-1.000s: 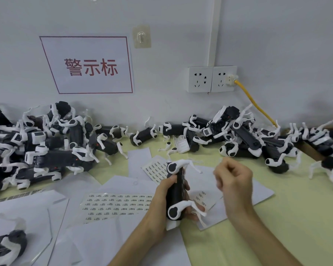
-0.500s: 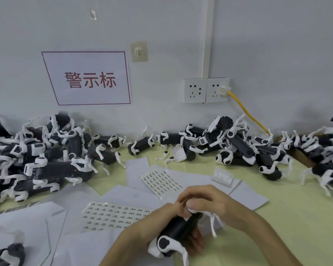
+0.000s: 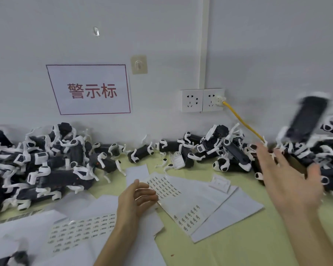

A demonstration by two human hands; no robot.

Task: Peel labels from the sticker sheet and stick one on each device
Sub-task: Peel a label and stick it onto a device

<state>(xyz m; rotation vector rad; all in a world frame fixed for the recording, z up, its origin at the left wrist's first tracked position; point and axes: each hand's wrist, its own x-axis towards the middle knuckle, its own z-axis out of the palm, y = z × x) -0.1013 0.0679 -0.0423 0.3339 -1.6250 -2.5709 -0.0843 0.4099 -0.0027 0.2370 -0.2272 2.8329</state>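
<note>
Right hand (image 3: pixel 288 181) spread wide, holding nothing. Black-and-white device (image 3: pixel 306 118) blurred in mid-air above right pile (image 3: pixel 331 169), clear of palm. Left hand (image 3: pixel 135 200) relaxed, empty, fingertips over sticker sheet (image 3: pixel 167 189). Likely step: next label. Pin sheet flat, lift label corner with nail, keep adhesive off skin, then take device from left pile (image 3: pixel 37 160).

Soft, even light; blur on the right
The wall (image 3: pixel 258 45) looks pale grey; small soft shadows sit under the piled devices (image 3: pixel 46 160); the black device (image 3: pixel 306 120) high on the right is a smear; the right hand (image 3: pixel 290 183) is fuzzy too; the wall sign (image 3: pixel 90 89) looks slanted by the wide lens.
</note>
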